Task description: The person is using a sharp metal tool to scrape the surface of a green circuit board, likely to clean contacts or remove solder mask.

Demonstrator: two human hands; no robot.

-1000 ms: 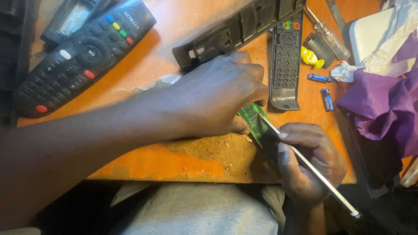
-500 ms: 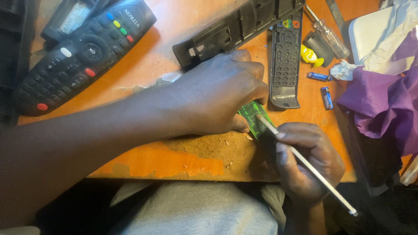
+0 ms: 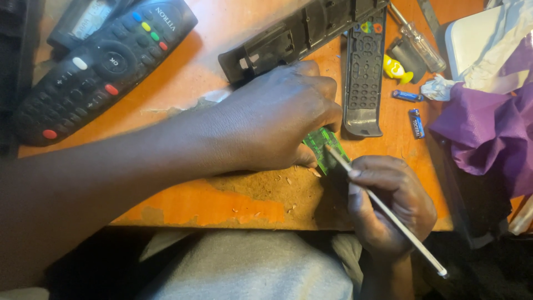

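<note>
A thin white rod (image 3: pixel 388 214) is pinched in the right hand (image 3: pixel 391 208), its tip set on the green circuit board (image 3: pixel 323 147). The board is pressed onto the worn orange table (image 3: pixel 222 205) under the left hand (image 3: pixel 272 125), beside a grey rubber keypad (image 3: pixel 363 78).

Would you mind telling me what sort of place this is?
Probably a small electronics repair bench: an opened remote shell, a green circuit board under the hands, and loose batteries on a worn orange table.
</note>
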